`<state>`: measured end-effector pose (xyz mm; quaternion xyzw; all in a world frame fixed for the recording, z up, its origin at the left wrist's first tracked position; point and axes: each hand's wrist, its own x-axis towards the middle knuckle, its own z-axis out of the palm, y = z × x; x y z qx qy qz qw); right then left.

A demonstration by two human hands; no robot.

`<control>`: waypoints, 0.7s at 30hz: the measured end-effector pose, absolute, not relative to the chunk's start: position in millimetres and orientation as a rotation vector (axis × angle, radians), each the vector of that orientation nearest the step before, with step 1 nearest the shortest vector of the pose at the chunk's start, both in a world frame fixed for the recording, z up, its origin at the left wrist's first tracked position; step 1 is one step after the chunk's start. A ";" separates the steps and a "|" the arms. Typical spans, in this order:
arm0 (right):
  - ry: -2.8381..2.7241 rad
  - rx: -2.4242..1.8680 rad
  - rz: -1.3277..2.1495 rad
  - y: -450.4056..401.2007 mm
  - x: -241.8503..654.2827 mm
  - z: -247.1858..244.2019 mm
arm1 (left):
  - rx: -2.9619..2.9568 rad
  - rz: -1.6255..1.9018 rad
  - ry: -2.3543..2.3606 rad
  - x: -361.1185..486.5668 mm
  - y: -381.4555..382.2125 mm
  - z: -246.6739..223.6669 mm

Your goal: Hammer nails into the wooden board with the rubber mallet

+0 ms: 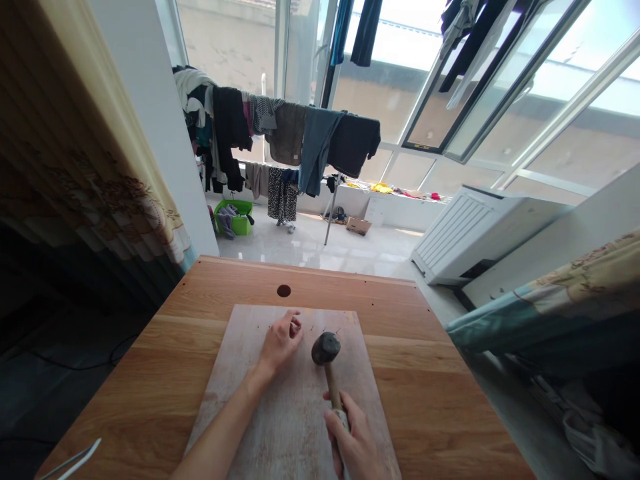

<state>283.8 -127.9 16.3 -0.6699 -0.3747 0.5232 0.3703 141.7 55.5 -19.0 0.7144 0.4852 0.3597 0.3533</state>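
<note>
On a wooden table (425, 370), a pale board (280, 420) perhaps shields the surface; over its right side our right hand (353, 433) wraps its fingers round a mallet (333, 387) by the handle, likely for control; farther left, our left hand (283, 337) curls its fingers, whether pinching anything we cannot tell

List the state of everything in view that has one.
left hand: over board, fingers curled, grip unclear
right hand: closed around mallet handle
mallet: held, head over board
board: flat on table
nails: sticking up from board, depth unclear
window: open
laundry: hung over rack
green tub: holding cloth
</note>
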 end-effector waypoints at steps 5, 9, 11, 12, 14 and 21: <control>-0.890 -1.950 1.173 -148.1 290.0 5.5 | 1.802 0.911 1.247 127.5 63.0 0.0; -0.972 -2.060 1.101 -155.9 299.2 0.8 | 1.930 0.715 1.236 88.6 55.0 23.6; -1.014 -2.087 1.100 -157.6 302.9 1.5 | 2.132 0.507 1.270 66.6 43.6 31.3; -1.029 -2.094 1.082 -158.1 304.2 2.3 | 2.204 0.407 1.284 57.4 37.3 33.5; -1.053 -2.093 1.029 -158.1 305.3 4.7 | 2.280 0.289 1.297 45.0 26.0 34.9; -1.070 -2.052 0.991 -156.9 300.1 7.7 | 2.286 0.160 1.313 52.1 17.8 31.4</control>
